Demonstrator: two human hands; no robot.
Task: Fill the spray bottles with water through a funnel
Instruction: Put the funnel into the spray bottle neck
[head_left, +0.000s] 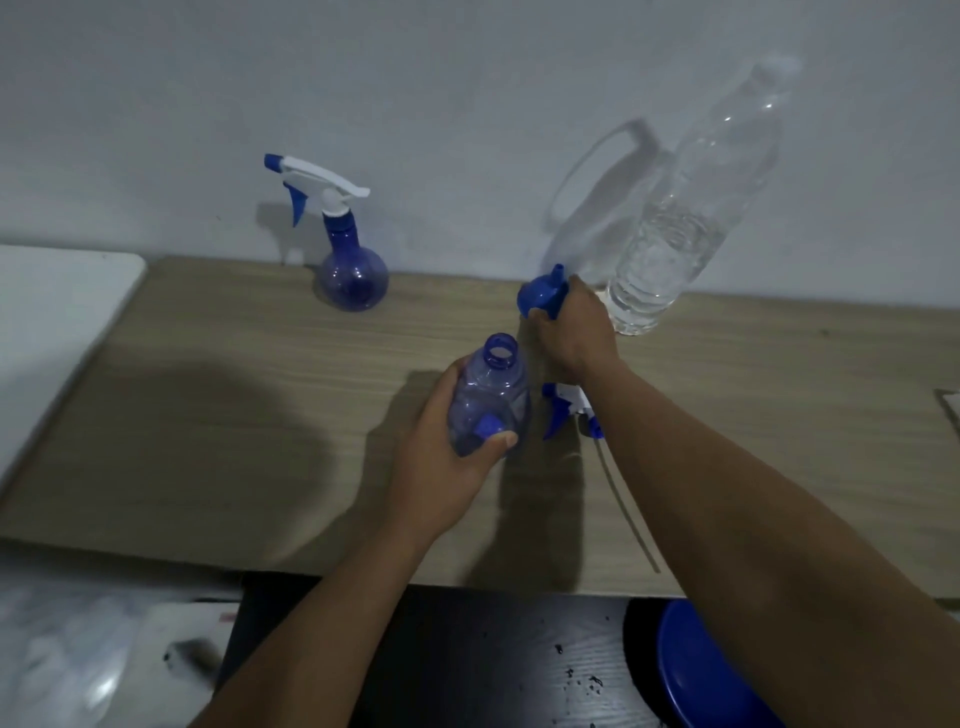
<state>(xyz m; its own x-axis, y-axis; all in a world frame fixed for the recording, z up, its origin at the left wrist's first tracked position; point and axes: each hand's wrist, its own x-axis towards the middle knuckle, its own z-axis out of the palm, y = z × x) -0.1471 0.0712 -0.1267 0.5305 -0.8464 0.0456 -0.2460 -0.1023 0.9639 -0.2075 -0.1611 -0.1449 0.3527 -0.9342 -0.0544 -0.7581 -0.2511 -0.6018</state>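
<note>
Two hands over the counter (234, 415): left hand (441, 457) curls round uncapped blue spray bottle (488, 400), mid-counter, neck open. Beyond it, right hand (576, 332) grips blue funnel (540, 296) beside clear water bottle (675, 234). Detached trigger head (563, 408) lies under right wrist. At the wall stands second spray bottle (353, 260), capped.
</note>
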